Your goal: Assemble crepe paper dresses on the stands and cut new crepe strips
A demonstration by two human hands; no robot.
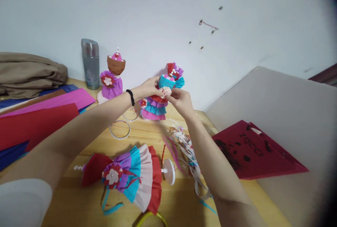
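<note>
Near the wall stands a small dress form [155, 109] in a tiered crepe paper dress of pink, blue, purple and red, with a turquoise top and red and purple ruffles above. My left hand [149, 87] is closed around its upper part, thumb at the front and fingers partly hidden behind. A pale pink pleated paper rosette [165, 92] lies against its front. With thumb and fingertips, my right hand [181, 101] pinches the rosette's right edge. Lower on the skirt's left side sits a red and white paper flower [143, 103].
Another dressed form [139, 178] lies on the wooden table [86, 202]; a purple one [116, 86] stands beside a thermos [91, 64]. Paper scraps [186, 146], tape rings [119, 129] and coloured sheets [39, 121] lie around. At right is a red paper bag [252, 153].
</note>
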